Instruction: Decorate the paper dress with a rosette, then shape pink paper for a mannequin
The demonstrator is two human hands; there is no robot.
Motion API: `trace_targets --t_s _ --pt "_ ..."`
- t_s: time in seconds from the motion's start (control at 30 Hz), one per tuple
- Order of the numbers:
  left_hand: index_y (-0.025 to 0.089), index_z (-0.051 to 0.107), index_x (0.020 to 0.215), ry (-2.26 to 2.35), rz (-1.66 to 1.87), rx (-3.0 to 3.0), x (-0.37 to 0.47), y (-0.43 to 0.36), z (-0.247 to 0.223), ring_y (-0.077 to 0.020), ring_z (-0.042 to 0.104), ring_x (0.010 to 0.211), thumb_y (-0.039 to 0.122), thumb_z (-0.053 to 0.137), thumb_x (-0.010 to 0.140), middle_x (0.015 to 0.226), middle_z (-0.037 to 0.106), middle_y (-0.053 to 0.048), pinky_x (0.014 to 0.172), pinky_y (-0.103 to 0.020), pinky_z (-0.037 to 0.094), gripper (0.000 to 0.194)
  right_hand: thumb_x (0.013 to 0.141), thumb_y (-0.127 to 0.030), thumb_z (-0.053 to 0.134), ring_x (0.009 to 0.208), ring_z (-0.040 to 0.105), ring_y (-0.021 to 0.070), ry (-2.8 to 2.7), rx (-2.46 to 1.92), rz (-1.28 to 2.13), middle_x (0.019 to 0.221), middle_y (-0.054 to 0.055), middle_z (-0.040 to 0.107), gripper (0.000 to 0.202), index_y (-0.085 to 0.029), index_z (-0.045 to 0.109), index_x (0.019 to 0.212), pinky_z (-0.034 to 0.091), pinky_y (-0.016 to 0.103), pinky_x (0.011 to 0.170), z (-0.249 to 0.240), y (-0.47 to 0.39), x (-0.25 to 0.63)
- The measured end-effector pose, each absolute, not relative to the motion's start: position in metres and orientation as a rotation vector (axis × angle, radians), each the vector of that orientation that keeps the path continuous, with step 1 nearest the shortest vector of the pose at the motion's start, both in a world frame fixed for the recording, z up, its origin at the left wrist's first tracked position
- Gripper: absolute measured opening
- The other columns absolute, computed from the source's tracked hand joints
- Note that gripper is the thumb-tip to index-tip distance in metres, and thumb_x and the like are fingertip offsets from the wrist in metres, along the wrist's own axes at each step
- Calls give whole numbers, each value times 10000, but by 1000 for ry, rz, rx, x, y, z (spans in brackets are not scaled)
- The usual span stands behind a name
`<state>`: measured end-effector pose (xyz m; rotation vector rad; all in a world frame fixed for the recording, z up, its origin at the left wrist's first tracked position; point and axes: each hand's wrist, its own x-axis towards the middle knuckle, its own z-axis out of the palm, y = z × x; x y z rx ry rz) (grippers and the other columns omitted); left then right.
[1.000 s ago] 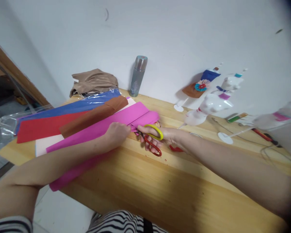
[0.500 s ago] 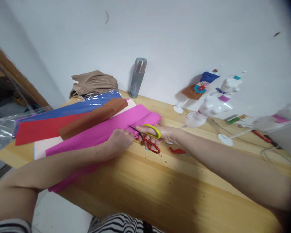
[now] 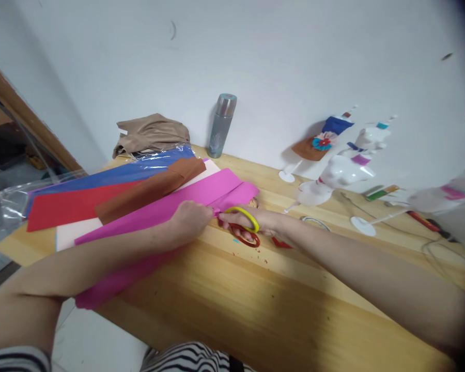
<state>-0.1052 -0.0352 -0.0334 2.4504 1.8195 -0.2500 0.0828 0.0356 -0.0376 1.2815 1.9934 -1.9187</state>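
A large magenta sheet (image 3: 163,211) lies across the table and hangs over its near edge at the left. My left hand (image 3: 191,219) is closed on the sheet, a small bit of magenta showing at its fingertips. My right hand (image 3: 240,222) holds scissors with one yellow handle loop (image 3: 251,219) and one red. The blades point left at the magenta bit and are mostly hidden there. Red scraps (image 3: 282,243) lie beside my right wrist.
Brown (image 3: 139,194), red (image 3: 70,205) and blue sheets lie at the left, beside folded tan cloth (image 3: 155,132). A grey flask (image 3: 220,126) stands by the wall. White mannequin forms (image 3: 343,170), pens and cables occupy the table's (image 3: 232,294) right side.
The scissors have turned, and their blades, visible over the magenta sheet before, are now mostly hidden at my left fingertips. My left hand has shifted slightly. A magenta bit now shows between the hands.
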Motion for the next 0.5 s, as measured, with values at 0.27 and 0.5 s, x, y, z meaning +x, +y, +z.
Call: trace_targets --t_s 0.27,0.5 --pt "129 793 1001 2009 -169 2254 -129 -16 -22 -279 748 1027 258 430 1052 1025 788 -154 843 -332 548 389 918 -749 648 356 436 53 1821 1283 -2022 529 -47 531 571 -188 564 852 373 136 320 -37 40 88" --pt "103 702 1275 2116 -169 2196 -151 -2 -36 -351 614 1277 280 532 976 1323 663 -207 1000 -425 547 387 875 -722 721 456 580 103 1786 1183 -2175 623 -7 616 566 -168 609 861 463 169 358 -22 36 98"
